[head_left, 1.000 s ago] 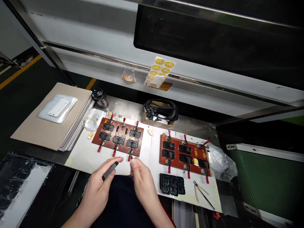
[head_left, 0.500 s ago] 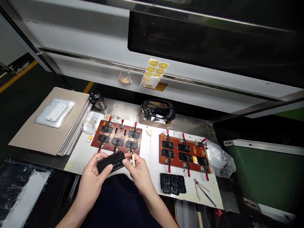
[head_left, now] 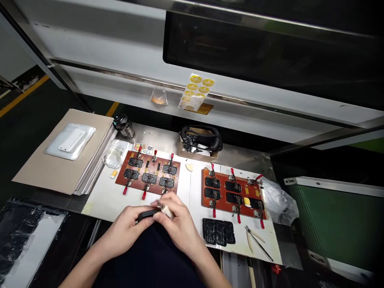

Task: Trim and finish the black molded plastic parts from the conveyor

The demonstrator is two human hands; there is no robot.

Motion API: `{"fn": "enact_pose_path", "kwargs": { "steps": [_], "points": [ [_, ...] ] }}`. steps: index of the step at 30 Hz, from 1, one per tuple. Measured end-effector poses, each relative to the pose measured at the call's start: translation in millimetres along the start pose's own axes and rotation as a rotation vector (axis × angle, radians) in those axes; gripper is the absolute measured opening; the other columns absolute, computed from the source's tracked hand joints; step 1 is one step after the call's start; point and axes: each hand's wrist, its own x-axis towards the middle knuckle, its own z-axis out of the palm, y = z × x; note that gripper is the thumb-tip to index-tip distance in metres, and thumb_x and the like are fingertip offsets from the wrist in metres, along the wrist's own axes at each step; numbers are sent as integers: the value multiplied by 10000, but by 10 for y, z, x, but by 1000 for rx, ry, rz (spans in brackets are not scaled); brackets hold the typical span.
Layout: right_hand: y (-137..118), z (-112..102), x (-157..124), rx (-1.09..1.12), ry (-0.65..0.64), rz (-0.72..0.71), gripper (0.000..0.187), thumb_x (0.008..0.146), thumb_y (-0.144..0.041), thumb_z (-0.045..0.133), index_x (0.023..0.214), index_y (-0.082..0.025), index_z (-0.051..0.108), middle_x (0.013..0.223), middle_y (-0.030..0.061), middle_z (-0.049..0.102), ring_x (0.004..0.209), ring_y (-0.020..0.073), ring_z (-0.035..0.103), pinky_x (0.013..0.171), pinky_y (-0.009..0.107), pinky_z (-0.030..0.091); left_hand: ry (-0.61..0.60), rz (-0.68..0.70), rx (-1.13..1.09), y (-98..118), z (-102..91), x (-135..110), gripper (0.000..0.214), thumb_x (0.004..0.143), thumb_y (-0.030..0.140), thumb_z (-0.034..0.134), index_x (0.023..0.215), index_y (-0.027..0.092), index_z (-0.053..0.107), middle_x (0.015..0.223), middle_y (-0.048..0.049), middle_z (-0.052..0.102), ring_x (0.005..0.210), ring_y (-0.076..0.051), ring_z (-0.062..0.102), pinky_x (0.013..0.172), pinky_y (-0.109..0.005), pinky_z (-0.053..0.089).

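Observation:
Low over the front edge of the bench, my left hand is closed around one end of a black plastic part, which is turned edge-on. My right hand is wrapped round a small cream-handled tool, whose kind I cannot make out. Its fingers meet the other end of the part, hiding the tool's tip. Just beyond the hands lies a reddish-brown fixture board with red-handled clamps and black parts in it. A similar fixture board lies to the right.
Stacked black parts and cream-handled pliers lie at the front right. Behind stand a cardboard box and a dark jar. A cardboard stack is at left, a clear plastic bag at right.
Both hands have drawn together. The black part has tilted from showing its broad face to edge-on, and the right hand's tool has swung from upright to slanting across it.

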Motion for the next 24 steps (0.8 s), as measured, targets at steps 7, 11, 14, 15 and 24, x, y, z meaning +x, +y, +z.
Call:
{"fn": "enact_pose_path", "kwargs": {
  "steps": [7, 11, 14, 15, 24],
  "points": [
    [-47, 312, -194, -120, -50, 173, 436, 1071, -447, 272, 808, -208, 524, 707, -13, 530, 622, 129, 460, 604, 264, 312, 286, -43, -12, -100, 138, 15, 400, 961, 292, 488, 1327, 219, 632, 998, -46, 750, 941, -220, 694, 890, -325, 547],
    [-100, 449, -212, -229, -77, 182, 363, 1066, -428, 307, 924, -218, 566, 750, -8, 599, 608, 128, 488, 602, 266, 287, 308, -19, -70, -38, 179, 6, 391, 957, 287, 493, 1313, 208, 634, 1136, -64, 733, 915, -184, 689, 847, -282, 547],
    [-91, 468, -201, -264, -59, 188, 359, 1065, -433, 300, 937, -223, 562, 743, -4, 605, 594, 132, 491, 600, 264, 289, 311, -13, -75, -45, 197, 2, 408, 938, 224, 483, 1322, 215, 623, 1146, -59, 734, 947, -179, 693, 874, -279, 546],
    [-87, 465, -199, -269, -58, 193, 359, 1066, -435, 297, 941, -225, 560, 742, -4, 606, 592, 133, 493, 598, 263, 291, 309, -16, -78, -56, 200, 2, 423, 929, 197, 479, 1328, 218, 618, 1143, -55, 735, 972, -181, 693, 896, -283, 543],
    [-109, 466, -191, -345, -53, 203, 395, 1064, -460, 294, 875, -220, 544, 669, -19, 564, 528, 118, 423, 554, 279, 237, 359, -43, -120, -75, 208, 20, 373, 957, 289, 525, 1307, 218, 633, 1300, -68, 686, 1123, -202, 679, 988, -307, 536]
  ]
}}
